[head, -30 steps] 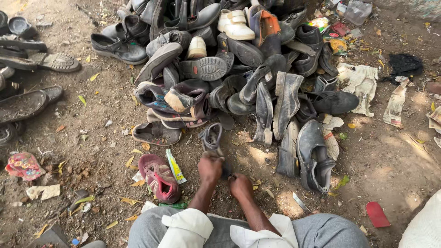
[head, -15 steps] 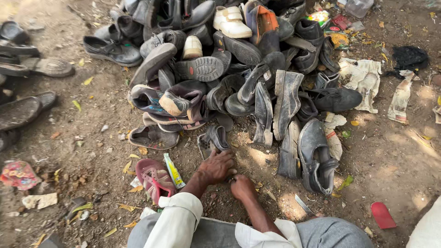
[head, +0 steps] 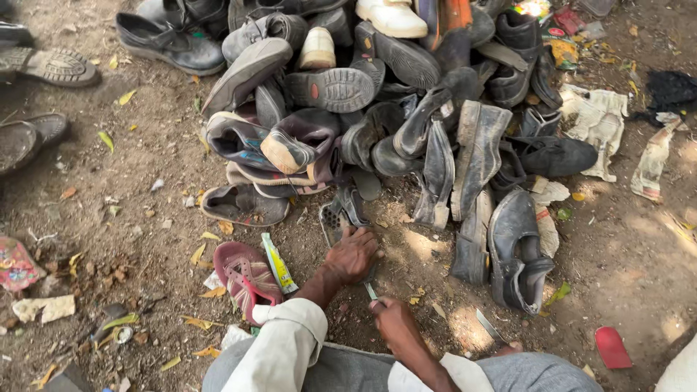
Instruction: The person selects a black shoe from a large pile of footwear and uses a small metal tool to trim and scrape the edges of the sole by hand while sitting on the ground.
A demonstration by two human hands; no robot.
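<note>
At the near foot of the shoe heap, on the bare dirt, a dark strapped sandal (head: 341,212) lies sole-down with its straps upward, just in front of the person's knees. The left hand (head: 353,254) lies flat over its near end, fingers spread and pressing down, which looks meant to pin the sandal so it cannot slide on the loose ground. The right hand (head: 396,324) sits close behind, curled tight around a small thin tool (head: 371,291) whose tip points toward the sandal; what kind of tool it is cannot be told. Both sleeves are white and rolled back, clear of the work.

Just left of the sandal lies a yellow-green tube (head: 278,263), within easy reach of the left hand, and beyond it a pink sandal (head: 245,279) rests sole-down. A slim metal blade (head: 489,326) lies on the ground to the right, near the right knee. A worn black shoe (head: 517,250) stands at the heap's right edge, and behind everything rises the pile of dark shoes (head: 406,94), tumbled over each other. A red scrap (head: 611,347) lies farther right on the ground (head: 131,218).
</note>
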